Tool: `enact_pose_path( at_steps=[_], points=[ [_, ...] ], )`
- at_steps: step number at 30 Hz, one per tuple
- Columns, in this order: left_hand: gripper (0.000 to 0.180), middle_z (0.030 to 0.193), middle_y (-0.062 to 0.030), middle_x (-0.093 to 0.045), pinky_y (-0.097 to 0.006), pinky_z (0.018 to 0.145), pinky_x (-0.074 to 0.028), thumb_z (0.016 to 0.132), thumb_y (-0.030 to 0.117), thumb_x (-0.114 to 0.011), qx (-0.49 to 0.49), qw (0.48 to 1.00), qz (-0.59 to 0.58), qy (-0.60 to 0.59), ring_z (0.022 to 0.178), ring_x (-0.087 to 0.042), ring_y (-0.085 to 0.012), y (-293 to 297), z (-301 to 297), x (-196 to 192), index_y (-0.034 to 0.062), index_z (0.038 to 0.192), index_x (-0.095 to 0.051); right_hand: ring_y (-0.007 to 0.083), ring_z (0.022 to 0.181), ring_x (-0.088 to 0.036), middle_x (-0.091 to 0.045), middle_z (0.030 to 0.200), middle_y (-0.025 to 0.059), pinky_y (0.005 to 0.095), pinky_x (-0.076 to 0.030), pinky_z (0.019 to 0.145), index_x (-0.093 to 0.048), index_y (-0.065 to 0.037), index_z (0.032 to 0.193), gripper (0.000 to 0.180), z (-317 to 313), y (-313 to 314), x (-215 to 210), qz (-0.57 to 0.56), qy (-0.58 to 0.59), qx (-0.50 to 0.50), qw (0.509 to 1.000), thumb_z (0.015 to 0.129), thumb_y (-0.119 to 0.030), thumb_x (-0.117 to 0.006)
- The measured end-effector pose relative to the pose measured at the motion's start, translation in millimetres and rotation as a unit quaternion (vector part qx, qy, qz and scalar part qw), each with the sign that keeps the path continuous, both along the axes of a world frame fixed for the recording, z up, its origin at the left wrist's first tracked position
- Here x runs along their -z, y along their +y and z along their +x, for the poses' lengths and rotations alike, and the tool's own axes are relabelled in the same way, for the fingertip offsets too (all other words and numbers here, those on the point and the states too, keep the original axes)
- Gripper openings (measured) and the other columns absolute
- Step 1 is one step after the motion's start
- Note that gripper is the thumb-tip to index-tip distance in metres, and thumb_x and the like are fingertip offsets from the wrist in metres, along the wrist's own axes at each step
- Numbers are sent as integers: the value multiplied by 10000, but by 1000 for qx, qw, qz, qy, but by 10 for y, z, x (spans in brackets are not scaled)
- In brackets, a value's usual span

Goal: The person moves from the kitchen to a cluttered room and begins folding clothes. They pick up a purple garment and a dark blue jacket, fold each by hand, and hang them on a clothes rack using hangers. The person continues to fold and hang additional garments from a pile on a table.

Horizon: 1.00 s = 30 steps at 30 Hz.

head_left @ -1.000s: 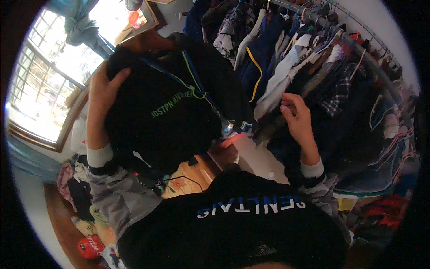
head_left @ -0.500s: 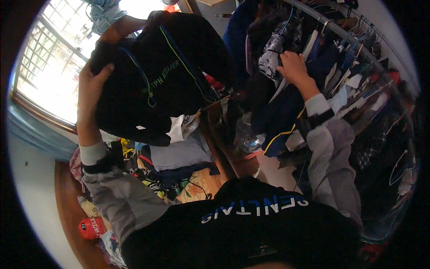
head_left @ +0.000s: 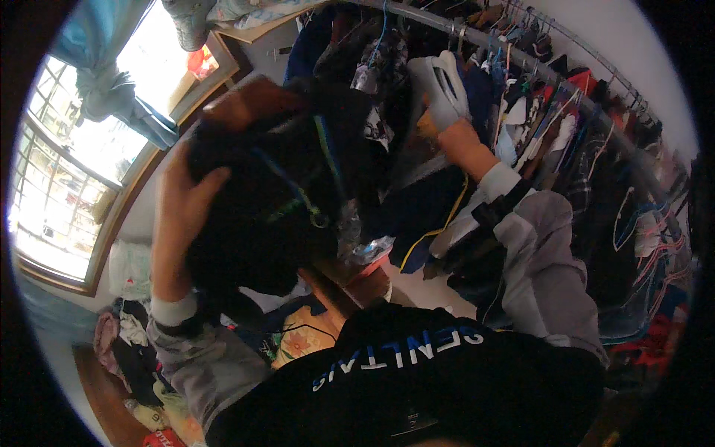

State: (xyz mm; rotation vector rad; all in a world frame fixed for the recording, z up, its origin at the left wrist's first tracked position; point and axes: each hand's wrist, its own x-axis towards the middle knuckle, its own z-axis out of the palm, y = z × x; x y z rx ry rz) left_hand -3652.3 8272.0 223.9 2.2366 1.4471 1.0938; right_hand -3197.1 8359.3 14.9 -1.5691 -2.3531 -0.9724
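My left hand (head_left: 182,212) is closed on the left edge of a black hoodie (head_left: 275,216) with blue-green drawstrings. Its thumb lies on the front and the fingers are hidden behind the cloth. The hoodie hangs raised in front of me, slightly blurred, with a brown curved patch (head_left: 253,104) at its neck. At the clothes rack, my right hand (head_left: 465,145) closes at the lower end of a smooth grey-white thing (head_left: 447,89) with a rounded top and a dark slot. Its exact kind is unclear, and most of the right fingers are hidden.
A metal rack rail (head_left: 491,46) packed with hanging clothes curves across the right. Empty hangers (head_left: 659,257) dangle at its far end. A barred window (head_left: 71,171) with a blue curtain (head_left: 112,89) is on the left. Heaped clothes (head_left: 130,335) lie at lower left.
My view has turned, showing more of the window and curtain. The hoodie has shifted right and lower in view. The grey-white thing at my right hand now shows its broad, slotted side.
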Motion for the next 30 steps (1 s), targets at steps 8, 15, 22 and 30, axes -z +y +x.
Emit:
enact_pose_path(
  at_steps=[8,15,22,30],
  points=[
    [484,855,-244,-568,-405,748,-456,787,264,-682,197,968,-126,92,859,-582,-372,412,1137,654,-42,1092,-464,339,938,-602,-658,965,166,433,-412,944,-716,-86,889,203,-44,70,-48,-285,16,119,951,814,-151,-540],
    [514,940,-192,-601,-361,821,-458,792,187,-665,276,942,-186,-31,934,-598,-293,859,1138,673,-65,1163,-413,315,885,-632,-688,837,108,450,-386,969,-727,-90,829,172,-59,63,56,-204,-13,58,977,792,-125,-563],
    [497,1067,-304,-573,-466,883,-450,779,248,-647,99,979,-78,159,1041,-542,-453,1903,1953,618,-75,1087,-428,336,841,-610,-665,768,157,459,-400,911,-709,-42,782,183,-148,-17,-81,-225,-25,41,973,753,-141,-557],
    [428,1158,-321,-528,-465,913,-455,800,187,-598,95,974,-62,196,1080,-538,-441,2791,3150,729,-67,1109,-447,339,947,-586,-659,868,153,504,-331,1037,-711,-51,724,97,-212,7,-27,-235,122,44,963,691,-80,-625]
  ],
)
